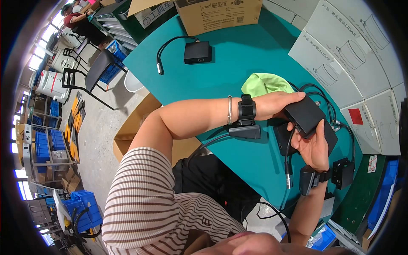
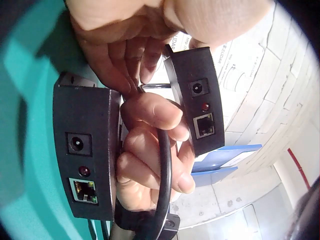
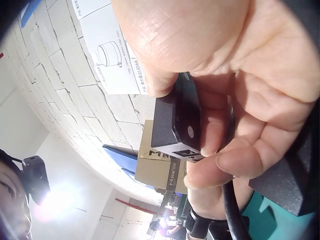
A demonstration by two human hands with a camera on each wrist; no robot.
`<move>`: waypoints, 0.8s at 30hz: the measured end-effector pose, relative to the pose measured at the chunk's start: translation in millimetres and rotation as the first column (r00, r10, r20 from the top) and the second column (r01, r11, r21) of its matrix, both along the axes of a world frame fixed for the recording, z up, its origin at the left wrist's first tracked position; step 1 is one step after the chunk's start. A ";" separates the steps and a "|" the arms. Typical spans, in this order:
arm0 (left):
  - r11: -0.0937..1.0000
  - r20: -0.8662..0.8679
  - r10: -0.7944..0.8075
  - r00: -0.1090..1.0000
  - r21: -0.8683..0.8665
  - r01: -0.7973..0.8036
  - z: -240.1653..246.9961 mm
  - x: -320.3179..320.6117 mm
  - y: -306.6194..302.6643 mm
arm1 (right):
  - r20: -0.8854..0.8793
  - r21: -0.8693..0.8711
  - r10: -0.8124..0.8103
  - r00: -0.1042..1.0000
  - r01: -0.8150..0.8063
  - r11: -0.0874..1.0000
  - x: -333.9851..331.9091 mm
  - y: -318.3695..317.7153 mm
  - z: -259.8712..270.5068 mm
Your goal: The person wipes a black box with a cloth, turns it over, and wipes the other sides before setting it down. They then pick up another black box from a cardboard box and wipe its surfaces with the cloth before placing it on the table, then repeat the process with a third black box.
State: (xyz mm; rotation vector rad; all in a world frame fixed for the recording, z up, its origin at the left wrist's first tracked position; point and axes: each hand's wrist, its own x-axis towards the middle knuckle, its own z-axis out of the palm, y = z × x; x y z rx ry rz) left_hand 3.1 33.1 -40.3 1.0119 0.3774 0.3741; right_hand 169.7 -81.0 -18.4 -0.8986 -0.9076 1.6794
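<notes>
In the head view, a black box (image 1: 304,114) is held between the two hands. My left hand (image 1: 275,105) grips it from the far left with the thumb on its top face. My right hand (image 1: 313,149) grips the near right side, thumb at the edge. In the left wrist view, the held box (image 2: 202,100) shows a round socket, a red light and a network port. A black cable (image 2: 164,175) passes by the fingers. A second, similar box (image 2: 85,155) lies beneath, partly hidden. The right wrist view shows my thumb against the held box (image 3: 175,120).
Another black box (image 1: 197,52) with a short cable lies at the table's back left. A green cloth (image 1: 264,84) and coiled cables (image 1: 325,94) lie beyond the hands. White LIDAR cartons (image 1: 335,55) stand right, a brown carton (image 1: 219,17) at the back. A small black box (image 1: 342,173) lies right.
</notes>
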 end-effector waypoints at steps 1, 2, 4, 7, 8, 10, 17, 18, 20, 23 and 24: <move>1.000 -0.008 0.015 1.000 -0.006 -0.015 0.6 0.0 -0.5 | -0.004 0.002 0.006 1.000 -0.006 1.000 0.3 0.1 -0.2; 1.000 -0.008 0.016 1.000 -0.006 -0.016 0.5 -0.1 -0.3 | -0.004 0.002 0.007 1.000 -0.007 1.000 0.5 0.1 -0.6; 1.000 0.006 -0.004 1.000 0.004 0.004 -0.1 -0.5 0.3 | -0.009 -0.003 0.002 1.000 -0.002 1.000 0.6 -0.1 -1.4; 1.000 0.010 0.000 1.000 0.008 0.000 -0.5 -0.4 0.3 | -0.010 -0.001 0.003 1.000 -0.003 1.000 0.6 0.1 -1.3; 1.000 0.010 -0.001 1.000 0.008 0.001 -0.4 -0.2 0.2 | -0.010 -0.001 0.003 1.000 -0.003 1.000 0.7 0.0 -1.4; 1.000 -0.003 0.010 1.000 0.014 -0.010 0.0 0.3 -0.2 | -0.011 -0.003 0.000 1.000 0.000 1.000 0.7 0.0 -1.5; 0.999 0.022 -0.030 0.999 0.030 0.029 -1.4 0.5 0.4 | -0.012 -0.001 -0.001 1.000 0.001 1.000 -0.7 0.2 0.5; 1.000 0.025 -0.006 1.000 0.019 0.006 -1.3 1.8 -0.6 | -0.012 -0.001 -0.002 1.000 0.002 1.000 -0.9 0.1 0.8; 1.000 0.027 0.017 0.999 0.007 -0.017 -0.8 2.0 -1.0 | -0.013 -0.001 -0.003 1.000 0.003 1.000 -1.1 0.0 1.3; 1.000 0.043 -0.018 0.999 0.024 0.017 0.2 1.4 -0.7 | -0.002 -0.005 -0.003 1.000 0.003 1.000 -1.0 -0.1 1.8; 1.000 0.042 -0.009 0.999 0.018 0.008 0.4 1.5 -1.1 | -0.004 -0.008 -0.003 1.000 0.003 1.000 -0.8 0.0 1.4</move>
